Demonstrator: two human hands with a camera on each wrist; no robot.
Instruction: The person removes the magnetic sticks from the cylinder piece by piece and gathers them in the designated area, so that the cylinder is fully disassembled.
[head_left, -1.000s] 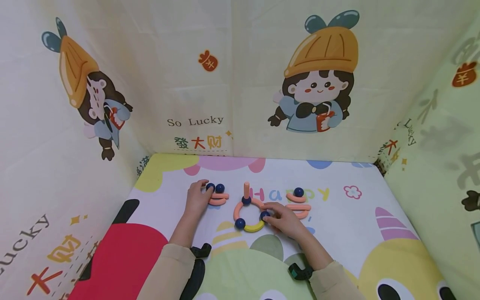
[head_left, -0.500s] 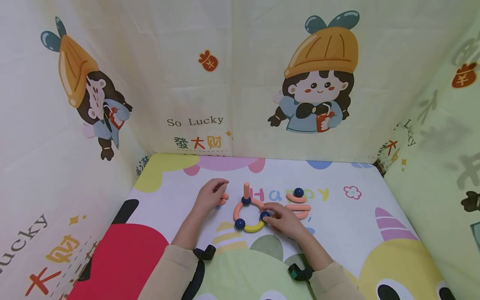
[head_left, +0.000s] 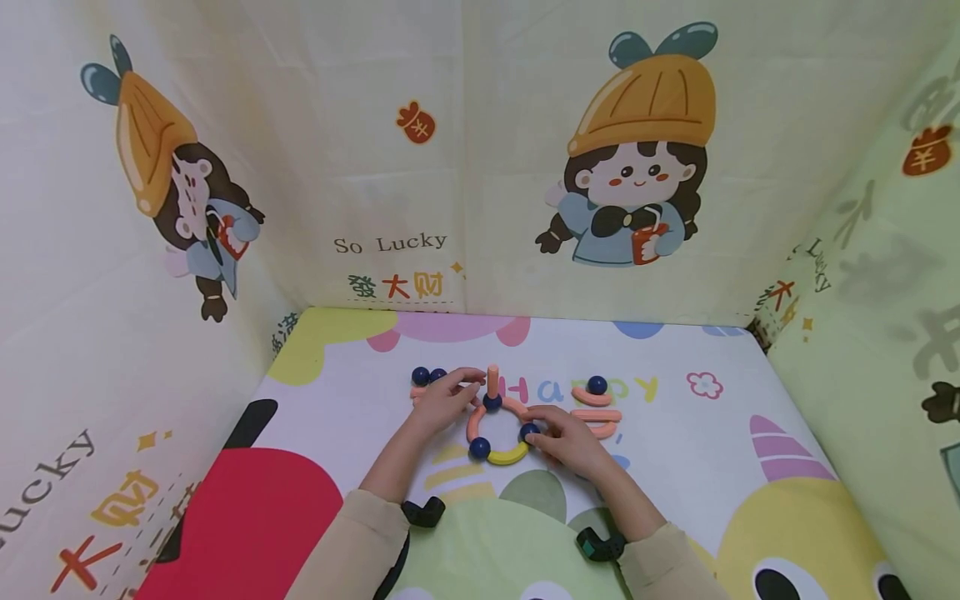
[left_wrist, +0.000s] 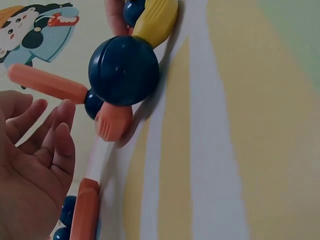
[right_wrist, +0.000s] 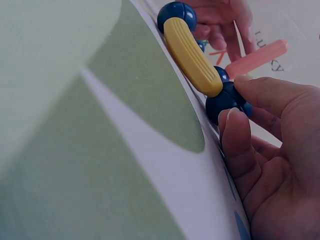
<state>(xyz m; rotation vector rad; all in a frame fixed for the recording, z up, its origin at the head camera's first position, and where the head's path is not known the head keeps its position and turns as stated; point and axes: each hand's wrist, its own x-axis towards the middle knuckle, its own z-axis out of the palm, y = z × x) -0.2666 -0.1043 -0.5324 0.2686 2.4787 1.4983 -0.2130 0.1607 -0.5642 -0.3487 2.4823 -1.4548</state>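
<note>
A ring of salmon-pink curved rods (head_left: pixel 474 423), one yellow curved rod (head_left: pixel 509 454) and dark blue balls lies on the table. From its far ball (head_left: pixel 492 402) a straight salmon-pink rod (head_left: pixel 492 380) sticks up. My right hand (head_left: pixel 573 440) pinches the ring's right-hand ball (right_wrist: pixel 227 102) between thumb and finger, beside the end of the yellow rod. My left hand (head_left: pixel 444 402) is at the ring's far left, fingertips close to the upright rod. In the left wrist view its fingers are loosely bent, with nothing between them.
Two dark blue balls (head_left: pixel 420 377) stand at the left, with salmon-pink rods partly hidden behind my left hand. Right of the ring lie a ball (head_left: pixel 597 384), a straight rod (head_left: pixel 597 414) and curved rods (head_left: pixel 591 397). Printed cloth walls (head_left: pixel 510 192) enclose the table.
My left hand has left the balls and rods at the left and moved right to the upright rod. My right hand keeps its pinch on the ring's ball.
</note>
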